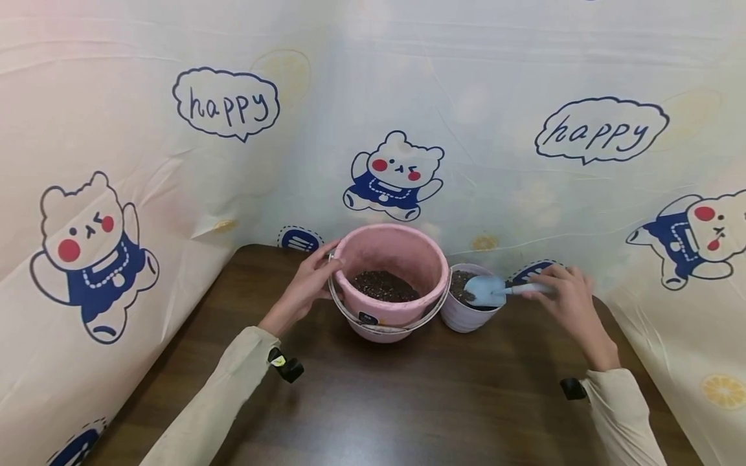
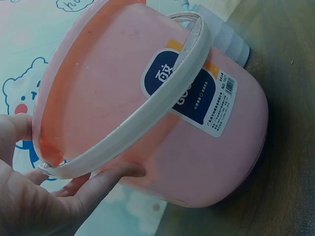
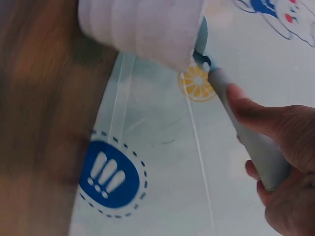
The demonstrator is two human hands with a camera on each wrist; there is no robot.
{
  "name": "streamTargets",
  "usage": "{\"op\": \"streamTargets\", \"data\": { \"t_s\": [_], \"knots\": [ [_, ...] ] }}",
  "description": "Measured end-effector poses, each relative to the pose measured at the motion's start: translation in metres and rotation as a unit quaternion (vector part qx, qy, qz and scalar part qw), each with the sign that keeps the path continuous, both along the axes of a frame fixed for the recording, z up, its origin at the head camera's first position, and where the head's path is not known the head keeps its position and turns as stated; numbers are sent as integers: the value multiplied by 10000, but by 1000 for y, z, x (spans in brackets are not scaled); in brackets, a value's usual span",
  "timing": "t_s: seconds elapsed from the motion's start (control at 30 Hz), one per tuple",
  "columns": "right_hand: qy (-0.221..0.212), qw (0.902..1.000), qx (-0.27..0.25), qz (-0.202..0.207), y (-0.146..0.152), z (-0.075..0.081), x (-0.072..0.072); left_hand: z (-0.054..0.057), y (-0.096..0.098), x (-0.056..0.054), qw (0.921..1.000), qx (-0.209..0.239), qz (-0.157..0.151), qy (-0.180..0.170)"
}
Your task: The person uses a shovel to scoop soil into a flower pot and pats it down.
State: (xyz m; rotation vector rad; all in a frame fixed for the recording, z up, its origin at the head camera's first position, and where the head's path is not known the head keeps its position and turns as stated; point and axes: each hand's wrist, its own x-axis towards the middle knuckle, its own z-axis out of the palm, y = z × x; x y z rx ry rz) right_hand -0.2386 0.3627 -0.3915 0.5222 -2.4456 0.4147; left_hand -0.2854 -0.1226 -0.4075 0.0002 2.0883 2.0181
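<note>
A pink bucket point(image 1: 392, 317) with dark soil point(image 1: 384, 286) in its bottom stands on the table. Its white handle point(image 2: 147, 115) hangs down across the front, over a label point(image 2: 189, 88). My left hand point(image 1: 309, 281) grips the bucket's left side near the rim, thumb on the outer wall below the handle's joint. Right of the bucket stands a small pale pot point(image 1: 466, 318), also holding dark soil. By its grey handle, my right hand point(image 1: 565, 298) holds a blue trowel point(image 1: 488, 290), the blade lying over the pot's mouth. In the right wrist view, the pot point(image 3: 142, 29) hides most of the blade.
The dark wooden table point(image 1: 384, 414) stretches toward me in front of both containers. Behind and along both sides rises a printed cloth point(image 1: 495, 77) with cartoon bears and "happy" bubbles, close behind the bucket and pot.
</note>
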Motion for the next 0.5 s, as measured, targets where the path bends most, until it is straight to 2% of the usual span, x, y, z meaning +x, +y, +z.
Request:
{"op": "streamTargets", "data": {
  "t_s": [0.17,0.3,0.4,0.5],
  "knots": [
    [118,9997,206,52,-1,7,-4,0,1,-1,10000,13,-42,33],
    [76,9999,-90,-18,1,8,-5,-1,1,-1,10000,-10,-31,4],
    [229,9995,-134,-184,-2,5,-6,-2,0,-2,10000,-7,-8,20],
    [325,9988,128,-350,-10,-3,-4,-3,0,-3,10000,-9,-32,37]
  ]
}}
